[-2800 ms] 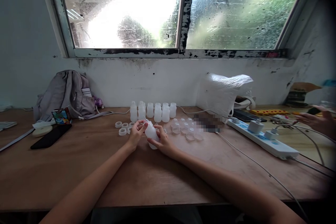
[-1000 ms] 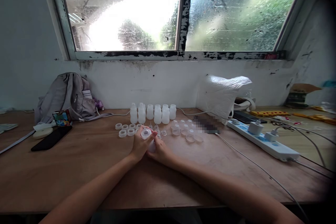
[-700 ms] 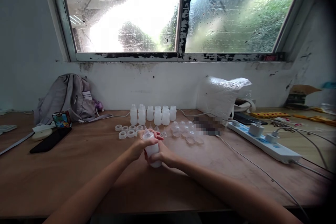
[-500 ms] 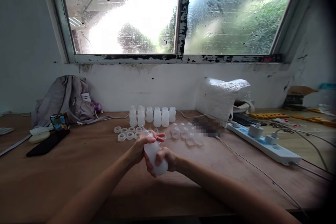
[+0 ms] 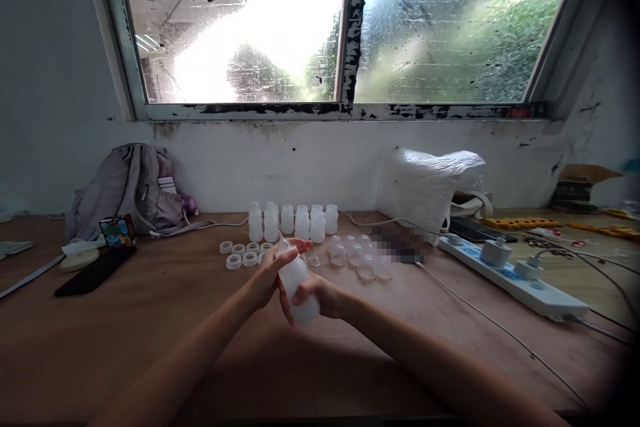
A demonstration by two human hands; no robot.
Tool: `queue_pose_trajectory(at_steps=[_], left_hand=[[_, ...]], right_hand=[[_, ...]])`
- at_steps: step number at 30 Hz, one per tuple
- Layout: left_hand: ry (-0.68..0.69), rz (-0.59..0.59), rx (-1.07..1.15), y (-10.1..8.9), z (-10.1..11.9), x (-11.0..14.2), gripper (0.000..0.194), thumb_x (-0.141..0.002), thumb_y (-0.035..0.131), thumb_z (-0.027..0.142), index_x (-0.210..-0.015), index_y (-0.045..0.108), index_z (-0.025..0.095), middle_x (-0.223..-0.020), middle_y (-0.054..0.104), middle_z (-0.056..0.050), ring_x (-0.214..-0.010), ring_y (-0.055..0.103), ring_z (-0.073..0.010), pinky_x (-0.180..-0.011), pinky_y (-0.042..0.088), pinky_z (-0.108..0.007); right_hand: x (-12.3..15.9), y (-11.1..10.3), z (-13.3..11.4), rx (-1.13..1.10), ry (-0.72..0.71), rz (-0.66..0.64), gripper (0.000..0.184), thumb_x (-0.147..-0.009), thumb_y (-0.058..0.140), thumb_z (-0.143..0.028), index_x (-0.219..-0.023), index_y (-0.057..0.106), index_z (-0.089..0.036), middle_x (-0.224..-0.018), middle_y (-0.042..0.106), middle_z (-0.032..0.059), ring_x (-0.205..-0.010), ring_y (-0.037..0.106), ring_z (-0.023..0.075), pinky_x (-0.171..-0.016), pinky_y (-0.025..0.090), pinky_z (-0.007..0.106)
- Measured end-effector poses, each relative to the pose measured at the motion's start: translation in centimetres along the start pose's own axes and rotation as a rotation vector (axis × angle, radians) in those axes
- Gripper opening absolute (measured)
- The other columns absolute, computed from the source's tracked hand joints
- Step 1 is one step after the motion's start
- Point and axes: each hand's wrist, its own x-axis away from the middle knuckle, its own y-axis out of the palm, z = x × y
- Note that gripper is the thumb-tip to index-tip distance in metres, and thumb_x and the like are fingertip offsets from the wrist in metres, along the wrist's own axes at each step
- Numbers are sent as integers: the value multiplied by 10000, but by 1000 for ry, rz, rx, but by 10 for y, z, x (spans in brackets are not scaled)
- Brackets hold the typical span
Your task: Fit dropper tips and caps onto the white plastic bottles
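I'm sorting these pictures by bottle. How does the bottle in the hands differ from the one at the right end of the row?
The held bottle tilts between the left hand and the right hand; the end bottle stands upright on the table. The held bottle has a clear pointed top, while the end bottle shows none. Both are cloudy white.

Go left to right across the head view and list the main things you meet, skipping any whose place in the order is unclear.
Grey backpack, white rings, held bottle, clear domed caps, white power strip.
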Motion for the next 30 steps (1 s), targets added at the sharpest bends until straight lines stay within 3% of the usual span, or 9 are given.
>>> queue_pose_trajectory(at_steps=[2, 4, 9, 10, 14, 18, 25, 27, 30], left_hand=[[12, 36, -101, -11, -10, -6, 341, -703, 542, 381, -951, 559, 147, -984, 580, -89, -927, 522, -232, -769, 407, -315], [14, 15, -211, -21, -21, -10, 374, -663, 596, 377, -949, 566, 138, -926, 593, -83, -877, 538, -225, -738, 417, -305], [98, 84, -434, -32, -35, -11, 367, -621, 638, 375, -909, 570, 159, -890, 593, -61, -850, 535, -208, -743, 411, -299], [107, 103, -459, -32, -35, -11, 351, -622, 637, 377, -892, 570, 163, -879, 591, -55, -847, 533, -204, -742, 410, -295], [96, 112, -477, -29, -39, -9, 310, -636, 618, 385, -847, 556, 166, -804, 574, -34, -779, 528, -177, -690, 416, -269], [87, 94, -491, -28, -50, -10, 387, -615, 639, 358, -931, 519, 168, -810, 561, -28, -773, 518, -171, -691, 415, -275], [15, -13, -555, -33, -62, -9, 501, -585, 660, 333, -1027, 472, 189, -943, 578, -65, -895, 517, -226, -780, 398, -349], [12, -32, -587, -33, -62, -9, 545, -567, 672, 331, -1051, 465, 192, -989, 568, -76, -940, 500, -244, -813, 380, -363], [17, -49, -635, -33, -63, -9, 595, -543, 683, 340, -1079, 464, 202, -1045, 545, -86, -972, 480, -269, -834, 361, -384]], right_hand=[[-4, -4, 2, 210, -138, 253, 259, -632, 561, -270, -853, 520, -140, -768, 566, 33, -675, 534, 153, -602, 423, 268], [-7, -11, 4, 411, -221, 347, 354, -640, 603, -280, -964, 514, -170, -897, 555, 33, -816, 513, 162, -712, 415, 275], [1, -51, -11, 837, -123, 141, 452, -601, 649, -365, -1005, 539, -196, -943, 555, 35, -802, 513, 158, -700, 424, 276], [5, -63, -17, 916, -86, 206, 430, -618, 630, -389, -993, 548, -195, -916, 563, 38, -765, 519, 155, -656, 428, 269], [22, -109, -36, 1350, 30, 792, 260, -686, 556, -376, -840, 593, -170, -782, 568, 49, -718, 515, 168, -640, 393, 284], [31, -128, -32, 1652, 258, 944, 269, -667, 560, -415, -789, 595, -178, -832, 574, 79, -845, 494, 233, -689, 358, 330], [27, -130, -15, 1722, 349, 929, 284, -651, 558, -446, -752, 585, -182, -823, 603, 89, -873, 484, 270, -703, 328, 367], [26, -130, -19, 1629, 277, 937, 254, -645, 572, -412, -770, 580, -192, -785, 610, 66, -821, 507, 242, -689, 338, 354], [24, -123, -35, 1380, -33, 987, 268, -644, 584, -375, -842, 564, -195, -781, 606, 43, -750, 534, 188, -658, 371, 310]])
